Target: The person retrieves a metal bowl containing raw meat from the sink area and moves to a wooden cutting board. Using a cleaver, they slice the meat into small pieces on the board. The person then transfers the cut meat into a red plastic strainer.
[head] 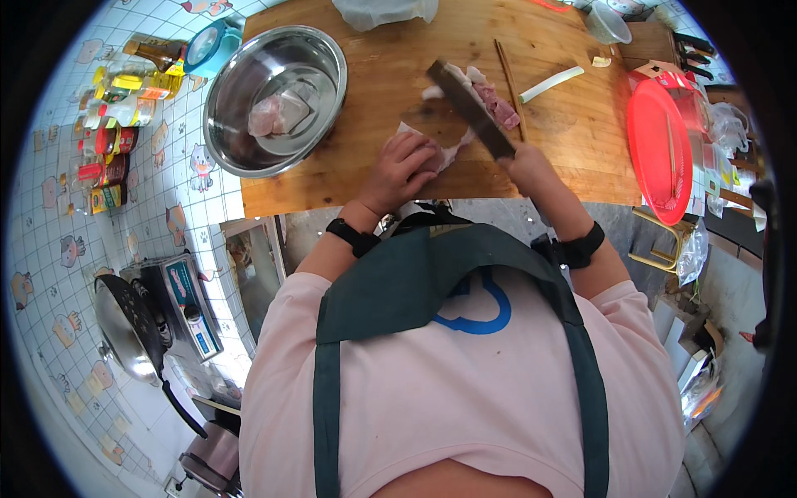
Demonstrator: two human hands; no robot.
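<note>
My left hand [403,167] presses down with bent fingers on a piece of raw meat [446,155] near the front edge of a wooden table [373,93]. In my right hand [529,169] is the handle of a cleaver [474,112]. Its dark blade, slightly blurred, slants away to the upper left and hides part of the meat behind it. Just beyond the blade lie cut strips of pink meat with pale fat [500,107]. A pair of wooden chopsticks [512,90] rests beside these strips, and a pale green scallion stalk [551,84] lies to the right.
A stainless steel bowl [215,140] at the left contains a pale piece of meat [268,116]. A red plastic tray [657,149] leans at the right edge, near a knife block [654,45]. Several sauce bottles [115,140] and a lidded wok [127,330] stand left.
</note>
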